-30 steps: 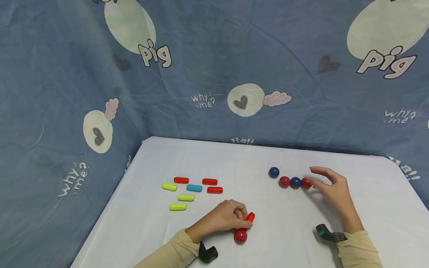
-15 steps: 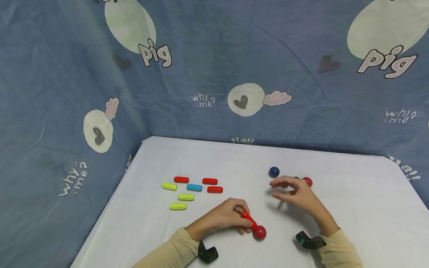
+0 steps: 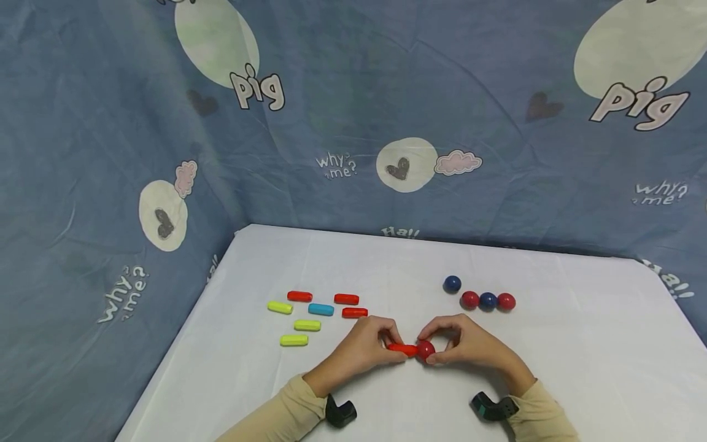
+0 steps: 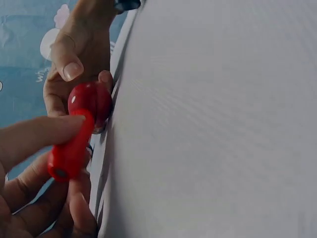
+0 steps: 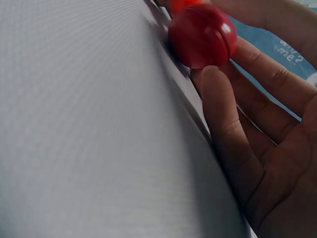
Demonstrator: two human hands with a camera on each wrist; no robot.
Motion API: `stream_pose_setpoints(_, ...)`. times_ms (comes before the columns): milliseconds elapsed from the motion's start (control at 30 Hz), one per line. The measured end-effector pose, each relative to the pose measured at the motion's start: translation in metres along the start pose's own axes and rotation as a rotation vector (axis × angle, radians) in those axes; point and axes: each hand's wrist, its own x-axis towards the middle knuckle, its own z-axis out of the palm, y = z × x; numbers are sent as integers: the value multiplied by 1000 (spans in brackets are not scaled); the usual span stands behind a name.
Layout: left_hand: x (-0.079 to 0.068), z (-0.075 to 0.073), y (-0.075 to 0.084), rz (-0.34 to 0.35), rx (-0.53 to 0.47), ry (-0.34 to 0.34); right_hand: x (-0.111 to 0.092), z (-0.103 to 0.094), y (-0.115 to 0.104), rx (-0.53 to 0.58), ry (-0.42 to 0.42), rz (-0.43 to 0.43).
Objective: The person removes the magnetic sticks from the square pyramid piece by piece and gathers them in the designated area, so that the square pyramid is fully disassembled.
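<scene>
In the head view my left hand point(image 3: 361, 347) pinches a red ridged stick point(image 3: 402, 350) between thumb and fingers, low over the white table. At the stick's right end sits a glossy red ball point(image 3: 426, 352), touching it. My right hand point(image 3: 477, 345) has its thumb and forefinger around that ball from the right. Up close in the left wrist view, the stick point(image 4: 72, 153) meets the ball point(image 4: 91, 99). A groove runs over the ball point(image 5: 203, 37) in the right wrist view, where the right thumb touches its near side.
Red sticks point(image 3: 346, 299), yellow-green sticks point(image 3: 294, 340) and one blue stick point(image 3: 321, 309) lie at left on the white table point(image 3: 397, 270). A blue ball point(image 3: 452, 283) stands behind a row of red point(image 3: 470, 300) and blue balls at right. A printed curtain hangs behind.
My right hand has come left from the row of balls to the red ball on the stick. The left hand has turned the stick from upright-slanting to level, ball to the right.
</scene>
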Motion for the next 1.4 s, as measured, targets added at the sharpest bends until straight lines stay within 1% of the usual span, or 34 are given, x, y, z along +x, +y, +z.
stream_pose_setpoints(133,-1,-2,2,-12,52,3,0,1,1,-19,13,1)
stream_pose_setpoints(333,-2,-5,4,-32,70,-30,2,4,1,-8,21,-4)
stream_pose_setpoints(500,-2,-10,6,-44,82,-43,2,7,3,-44,46,15)
stream_pose_setpoints(667,-5,-17,5,-49,130,-40,3,6,6,-64,72,37)
stream_pose_setpoints(767,-10,-26,1,-49,170,2,3,5,6,-54,82,55)
stream_pose_setpoints(900,-22,-42,-4,-52,266,103,1,3,5,-48,88,67)
stream_pose_setpoints(1000,-30,-53,-8,-72,315,171,2,3,4,-44,91,70)
stream_pose_setpoints(1067,-33,-58,-9,-90,332,200,2,2,3,-38,92,71)
stream_pose_setpoints(1167,-35,-63,-11,-87,368,222,1,3,2,-26,89,71)
stream_pose_setpoints(1267,-34,-64,-13,-84,399,227,1,3,2,-18,85,72)
stream_pose_setpoints(1400,-35,-64,-16,-92,399,227,2,4,3,-32,87,73)
